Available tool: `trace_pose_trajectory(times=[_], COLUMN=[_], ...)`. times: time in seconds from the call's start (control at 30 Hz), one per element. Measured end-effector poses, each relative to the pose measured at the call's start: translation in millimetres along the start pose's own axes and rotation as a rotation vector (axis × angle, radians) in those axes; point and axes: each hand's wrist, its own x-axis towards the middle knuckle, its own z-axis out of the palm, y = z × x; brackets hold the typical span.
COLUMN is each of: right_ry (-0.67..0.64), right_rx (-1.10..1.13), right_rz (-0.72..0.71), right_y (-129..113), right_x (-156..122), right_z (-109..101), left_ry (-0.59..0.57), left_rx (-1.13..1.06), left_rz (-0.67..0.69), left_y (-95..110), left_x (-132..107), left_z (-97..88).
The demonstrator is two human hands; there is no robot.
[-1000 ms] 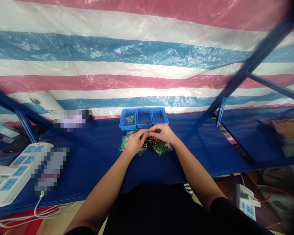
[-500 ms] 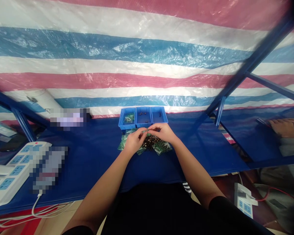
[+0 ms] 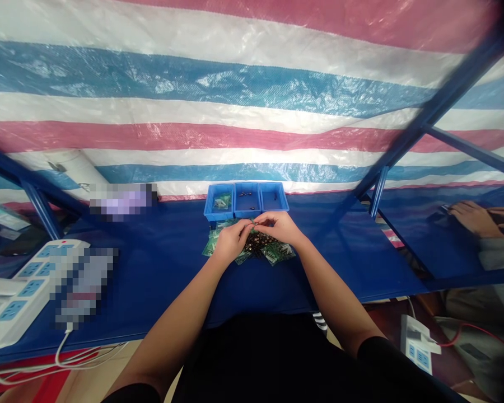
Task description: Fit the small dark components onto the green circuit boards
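My left hand and my right hand meet fingertip to fingertip over a pile of small brass-and-dark metal parts. Both are closed in a pinch around something tiny; a bit of green and metal shows between the fingers, too small to name. Green circuit boards lie around the pile, some partly under my hands. Just behind stand three joined blue bins: the left bin holds green boards, the middle bin a few small dark parts, and the right bin a small dark piece.
A white power strip and a blurred-out flat object with a white cable lie on the left of the blue table. Striped sheeting hangs behind. At right, another person's hands rest beyond a blue metal frame.
Both hands stay over the pile with only slight finger movement. The view has shifted a little. The other person's hands at right have moved slightly left.
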Motion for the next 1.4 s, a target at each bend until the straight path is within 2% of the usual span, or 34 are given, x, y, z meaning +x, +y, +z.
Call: trace_pose_trajectory(times=[0.2, 0.47, 0.9, 1.2, 1.4], right_ry=[-0.021, -0.003, -0.007, -0.007, 0.014], right_rx=[-0.008, 0.010, 0.012, 0.001, -0.009], right_rz=[0.002, 0.005, -0.013, -0.007, 0.018], right_y=[-3.5, -6.7, -8.0, -12.4, -11.4], right_x=[-0.8, -0.8, -0.4, -1.0, -0.7], right_z=[-0.5, -0.9, -0.9, -1.9, -2.0], left_ry=[-0.027, 0.024, 0.037, 0.060, 0.064], left_rx=[0.004, 0.020, 0.012, 0.018, 0.025], left_rz=[0.001, -0.039, 0.035, -0.019, 0.004], left_y=[0.5, -1.6, 2.6, 0.2, -2.7], left_x=[-0.1, -1.9, -0.4, -1.9, -2.1], left_z=[-1.5, 1.8, -0.8, 1.1, 2.4])
